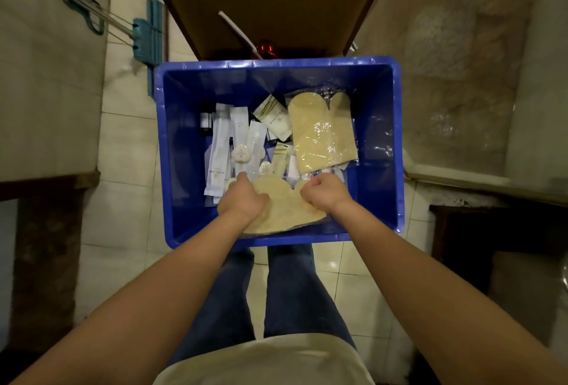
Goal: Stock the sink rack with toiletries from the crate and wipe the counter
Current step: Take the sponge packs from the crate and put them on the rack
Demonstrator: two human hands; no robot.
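Head view, looking straight down. Blue crate point(276, 63) sits on a pale tiled floor point(123, 200), glossy in places, just beyond the person's feet. Jeans point(289, 292) and a pale shirt hem point(270, 363) fill the near edge.

Both arms reach into the near part of the crate. Left hand point(242, 198) and right hand point(327, 192) each have fingers curled tight, gripping a cream mitt point(285, 209), left hand at its left side, right hand at its right. The mitt lies low against the crate's near floor, part of it hidden under the left wrist.

Rest of crate: a second cream mitt in clear wrap point(322, 135) at far right; long white sachets point(219, 151) piled at left; a round white packet point(241, 153) on top of them; small boxed items in the middle, print too small to read.

Room: narrow and dim. A brown panel point(270, 0) rises at the far side, a white-handled tool point(239, 34) leaning at its foot beside a red object, unclear. A teal mop point(144, 42) stands far left on the tiles. Pale walls close in on both sides; the right one is mottled and shiny.
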